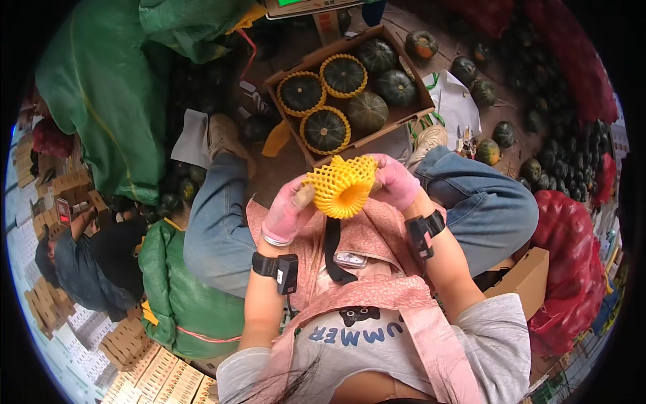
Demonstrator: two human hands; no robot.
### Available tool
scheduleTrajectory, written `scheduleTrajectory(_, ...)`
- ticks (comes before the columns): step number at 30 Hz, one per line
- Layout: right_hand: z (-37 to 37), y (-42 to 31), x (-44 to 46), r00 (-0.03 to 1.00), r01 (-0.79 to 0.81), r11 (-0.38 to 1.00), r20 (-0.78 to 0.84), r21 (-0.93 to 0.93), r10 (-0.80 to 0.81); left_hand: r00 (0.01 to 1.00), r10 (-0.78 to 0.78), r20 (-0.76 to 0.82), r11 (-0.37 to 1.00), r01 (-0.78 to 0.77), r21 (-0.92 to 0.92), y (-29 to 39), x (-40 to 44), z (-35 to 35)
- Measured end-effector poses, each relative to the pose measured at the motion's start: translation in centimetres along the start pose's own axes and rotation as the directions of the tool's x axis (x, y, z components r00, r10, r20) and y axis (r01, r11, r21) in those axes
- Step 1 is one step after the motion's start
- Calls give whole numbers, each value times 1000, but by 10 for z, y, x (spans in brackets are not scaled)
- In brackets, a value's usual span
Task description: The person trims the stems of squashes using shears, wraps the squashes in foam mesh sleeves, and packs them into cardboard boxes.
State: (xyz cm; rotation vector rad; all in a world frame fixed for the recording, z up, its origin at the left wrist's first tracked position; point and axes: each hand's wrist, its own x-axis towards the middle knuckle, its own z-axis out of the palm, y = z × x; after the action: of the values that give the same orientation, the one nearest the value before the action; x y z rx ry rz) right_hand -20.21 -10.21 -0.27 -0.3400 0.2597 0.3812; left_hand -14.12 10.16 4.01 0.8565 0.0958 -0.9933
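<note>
Both my hands wear pink gloves and hold a yellow foam net between them, above my lap. My left hand [291, 210] grips one side of the foam net [342, 188], and my right hand [396, 182] grips the other. The net is bunched into a ring with an opening facing me. Just beyond the hands lies a cardboard box [306, 149] holding several dark green squashes. Three of them, such as the squash [325, 130] nearest me, sit in yellow foam nets; the others, like the squash [368, 111] beside it, are bare.
Loose squashes [503, 133] cover the floor at the right. Green sacks [108, 101] stand at the left, and a red mesh sack [565, 269] at the right. Scissors [464, 140] lie near my right shoe. Another person [94, 262] is at the far left. A scale [303, 7] stands beyond the box.
</note>
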Motion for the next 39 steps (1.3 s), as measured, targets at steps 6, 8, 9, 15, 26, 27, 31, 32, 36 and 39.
scheduleTrajectory(6, -1, 26, 8, 979, 128, 961, -126, -247, -163, 974, 226, -32, 893, -194, 407, -15, 18, 3)
scheduleTrajectory(8, 4, 32, 17, 881, 313, 770, -133, -556, -454, 932, 362, -1, 626, -242, 741, -16, 23, 5)
scheduleTrajectory(9, 3, 31, 15, 913, 260, 791, -126, -554, -389, 914, 406, 2, 528, -236, 816, -19, 23, 8)
scheduleTrajectory(15, 0, 14, 9, 954, 200, 503, 49, -841, -297, 974, 203, 102, 814, -225, 535, -7, 14, 4)
scheduleTrajectory(26, -8, -59, -37, 979, 189, 943, -18, -275, -202, 983, -30, 183, 951, -28, 307, -8, 72, 9)
scheduleTrajectory(27, -18, -76, -34, 974, 116, 939, -148, -325, -171, 954, -34, 298, 842, -133, 522, -17, 92, -1)
scheduleTrajectory(31, -60, -94, 23, 763, -227, 446, -443, -866, -471, 988, 118, -100, 405, 44, 913, -31, 162, -17)
scheduleTrajectory(32, -86, -97, 38, 793, -334, 13, -289, -942, -536, 932, 326, -160, 353, 37, 935, -38, 176, -23)
scheduleTrajectory(36, -102, -103, 78, 843, -368, 164, -403, -915, -357, 855, 419, -305, 251, 214, 944, -58, 210, -22)
scheduleTrajectory(39, -76, -115, 80, 735, -522, 593, -676, -612, -51, 887, 369, -279, 351, 145, 925, -60, 220, -25)
